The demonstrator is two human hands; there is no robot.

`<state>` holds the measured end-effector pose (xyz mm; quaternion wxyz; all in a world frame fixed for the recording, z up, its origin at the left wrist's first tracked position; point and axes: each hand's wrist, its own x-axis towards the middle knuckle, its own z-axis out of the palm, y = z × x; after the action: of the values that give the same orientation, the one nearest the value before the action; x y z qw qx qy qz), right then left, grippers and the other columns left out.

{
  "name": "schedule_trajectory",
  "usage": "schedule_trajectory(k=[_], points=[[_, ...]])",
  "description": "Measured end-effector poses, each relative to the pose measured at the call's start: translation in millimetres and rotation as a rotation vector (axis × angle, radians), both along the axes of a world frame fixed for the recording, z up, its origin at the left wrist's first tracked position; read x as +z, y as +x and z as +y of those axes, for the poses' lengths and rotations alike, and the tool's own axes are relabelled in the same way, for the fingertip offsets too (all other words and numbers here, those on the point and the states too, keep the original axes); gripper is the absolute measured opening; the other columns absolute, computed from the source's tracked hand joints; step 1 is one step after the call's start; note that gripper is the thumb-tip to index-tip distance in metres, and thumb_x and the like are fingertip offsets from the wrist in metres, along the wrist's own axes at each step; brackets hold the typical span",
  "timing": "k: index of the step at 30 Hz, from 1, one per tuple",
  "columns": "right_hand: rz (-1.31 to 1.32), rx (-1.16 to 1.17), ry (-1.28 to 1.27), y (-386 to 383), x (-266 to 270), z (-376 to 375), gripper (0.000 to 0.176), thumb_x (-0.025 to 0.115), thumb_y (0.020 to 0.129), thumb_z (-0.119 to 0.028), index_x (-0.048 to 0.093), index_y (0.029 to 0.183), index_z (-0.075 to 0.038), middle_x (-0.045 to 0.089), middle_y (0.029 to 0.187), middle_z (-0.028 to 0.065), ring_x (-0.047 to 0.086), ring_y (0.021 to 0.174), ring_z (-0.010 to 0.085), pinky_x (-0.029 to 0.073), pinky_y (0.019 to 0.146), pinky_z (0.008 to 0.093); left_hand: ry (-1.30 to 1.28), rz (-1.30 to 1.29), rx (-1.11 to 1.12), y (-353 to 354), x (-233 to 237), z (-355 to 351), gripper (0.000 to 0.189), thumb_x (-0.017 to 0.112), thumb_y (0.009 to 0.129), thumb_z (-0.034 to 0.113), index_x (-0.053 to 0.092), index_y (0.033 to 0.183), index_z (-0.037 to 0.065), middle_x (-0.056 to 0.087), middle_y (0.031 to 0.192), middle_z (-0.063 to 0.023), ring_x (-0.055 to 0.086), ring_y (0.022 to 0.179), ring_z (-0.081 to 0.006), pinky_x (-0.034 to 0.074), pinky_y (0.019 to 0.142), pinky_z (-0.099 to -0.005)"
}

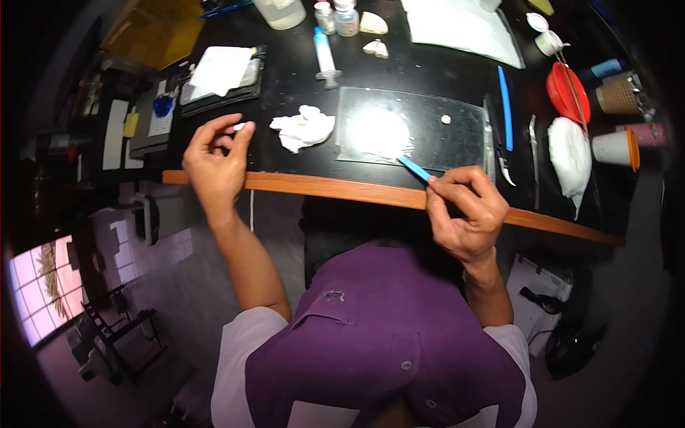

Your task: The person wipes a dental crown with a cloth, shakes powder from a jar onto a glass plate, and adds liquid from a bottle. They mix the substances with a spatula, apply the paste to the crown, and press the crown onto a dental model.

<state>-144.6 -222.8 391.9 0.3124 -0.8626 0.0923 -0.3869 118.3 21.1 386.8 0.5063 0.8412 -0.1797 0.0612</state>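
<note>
Near the table's front edge on the left, my left hand (217, 158) pinches a small white piece (239, 127) between thumb and finger; its exact shape is too small to tell. My right hand (471, 210) is closed on a slim blue stick-like tool (415, 170). The tool slants up to the left, its far end at the front edge of a glass slab (453, 146). Bright glare covers the slab's left half, and clear smears show near the tool's end. A tiny off-white lump (446, 120) sits on the slab. Crumpled white tissue (303, 128) lies between my left hand and the slab.
Behind the slab are a syringe (325, 58), small bottles (347, 18) and plaster pieces (374, 23). To its right lie a blue-handled tool (506, 107), metal instruments (535, 160), a red bowl (569, 93) and wrapped white material (570, 160). A wooden edge (321, 187) borders the black table.
</note>
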Motion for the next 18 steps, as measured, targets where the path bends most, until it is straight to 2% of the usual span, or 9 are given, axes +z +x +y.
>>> schedule_trajectory(k=[3,9,11,16,17,18], points=[[0.000,-0.016,-0.008,2.0,0.0,1.7,0.015,0.081,0.076,0.010,0.078,0.087,0.000,0.066,0.081,0.0076,0.059,0.057,0.0126,0.044,0.051,0.0273,0.046,-0.105,-0.001,-0.7,-0.1,-0.9,0.022,0.091,0.082,0.003,0.083,0.103,0.003,0.070,0.089,0.0005,0.055,0.067,-0.0035,0.041,0.060,-0.0208],[-0.006,0.012,0.030,2.7,-3.1,2.5,0.015,0.080,0.076,0.009,0.080,0.088,0.000,0.066,0.083,0.0071,0.059,0.056,0.0117,0.043,0.050,0.0266,0.012,-0.055,0.005,-4.2,12.2,-3.3,0.023,0.092,0.082,0.003,0.083,0.103,0.002,0.074,0.087,-0.0003,0.061,0.073,-0.0042,0.044,0.065,-0.0213],[-0.015,0.018,0.047,1.2,-4.3,1.9,0.015,0.080,0.076,0.008,0.080,0.089,0.001,0.066,0.083,0.0067,0.057,0.055,0.0112,0.042,0.049,0.0269,-0.157,-0.093,-0.092,4.9,28.4,-11.3,0.026,0.090,0.084,-0.002,0.079,0.108,-0.001,0.075,0.090,-0.0017,0.063,0.078,-0.0047,0.048,0.072,-0.0224],[-0.021,0.017,0.037,2.3,-5.3,1.0,0.016,0.080,0.075,0.007,0.080,0.088,0.000,0.065,0.082,0.0062,0.055,0.053,0.0107,0.041,0.048,0.0272,-0.400,-0.315,-0.234,73.3,82.2,-64.8,0.026,0.089,0.086,-0.003,0.077,0.108,-0.004,0.076,0.093,-0.0035,0.065,0.081,-0.0062,0.051,0.074,-0.0215],[-0.025,0.014,0.035,3.2,-5.2,1.2,0.016,0.080,0.075,0.007,0.080,0.088,-0.001,0.065,0.082,0.0061,0.055,0.052,0.0106,0.041,0.048,0.0272,-0.446,-0.379,-0.260,88.1,92.7,-82.2,0.026,0.091,0.086,0.001,0.078,0.108,-0.004,0.077,0.093,-0.0046,0.068,0.083,-0.0070,0.054,0.076,-0.0221],[-0.017,0.000,0.023,2.8,-4.5,1.6,0.016,0.080,0.074,0.006,0.081,0.088,-0.002,0.065,0.081,0.0050,0.055,0.052,0.0107,0.041,0.048,0.0275,-0.360,-0.460,-0.260,108.6,98.7,-94.6,0.028,0.087,0.088,-0.003,0.076,0.114,-0.007,0.080,0.103,-0.0130,0.076,0.094,-0.0146,0.061,0.090,-0.0263]])
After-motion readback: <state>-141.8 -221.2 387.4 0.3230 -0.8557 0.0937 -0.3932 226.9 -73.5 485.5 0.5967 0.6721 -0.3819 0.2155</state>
